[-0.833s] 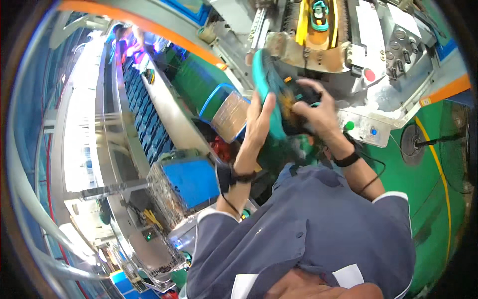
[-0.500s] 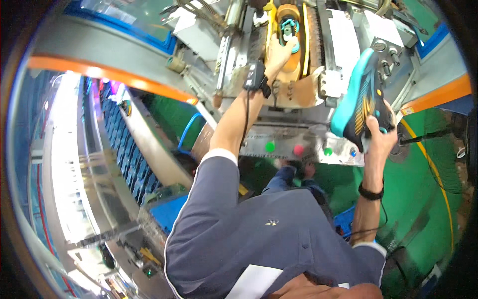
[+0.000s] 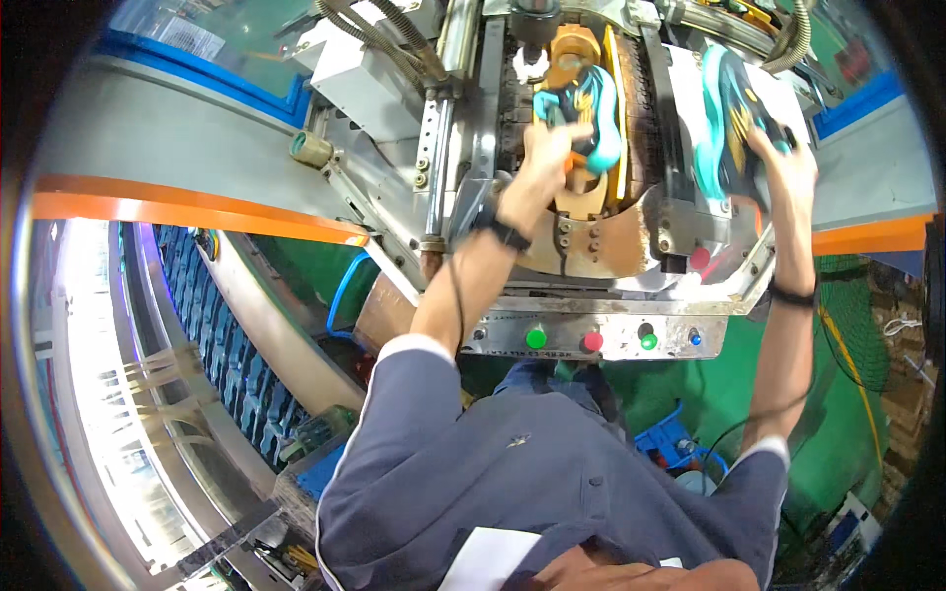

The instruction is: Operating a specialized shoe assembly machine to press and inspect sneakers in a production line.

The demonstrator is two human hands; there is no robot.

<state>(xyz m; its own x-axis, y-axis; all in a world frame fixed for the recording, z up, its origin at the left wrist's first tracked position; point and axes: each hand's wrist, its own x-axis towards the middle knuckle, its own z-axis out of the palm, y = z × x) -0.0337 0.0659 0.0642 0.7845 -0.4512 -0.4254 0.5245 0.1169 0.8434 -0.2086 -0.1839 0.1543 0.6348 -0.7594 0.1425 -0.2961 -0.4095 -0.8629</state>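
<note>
Over the tan bed (image 3: 575, 204) of the machine, a teal and black sports shoe (image 3: 603, 118) is tilted on its side, its teal sole facing right. My left hand (image 3: 548, 163) is closed on its near end, fingers partly hidden by the shoe. A second shoe (image 3: 735, 123), teal-soled with a black upper and yellow streaks, stands at the machine's right side over a white panel, toe pointing away. My right hand (image 3: 786, 169) grips its near end, slightly blurred. Whether this shoe touches the panel, I cannot tell.
Along the machine's front runs a metal panel (image 3: 621, 340) with green, red and blue buttons. A round dark press head (image 3: 535, 22) hangs over the bed's far end. Orange-edged frame bars (image 3: 197, 215) flank both sides. A conveyor with dark slats (image 3: 232, 364) lies left.
The left-hand shoe has gone from lying in the bed, opening up, to tilted on its side. My right hand has carried its shoe farther away from me, beside the bed.
</note>
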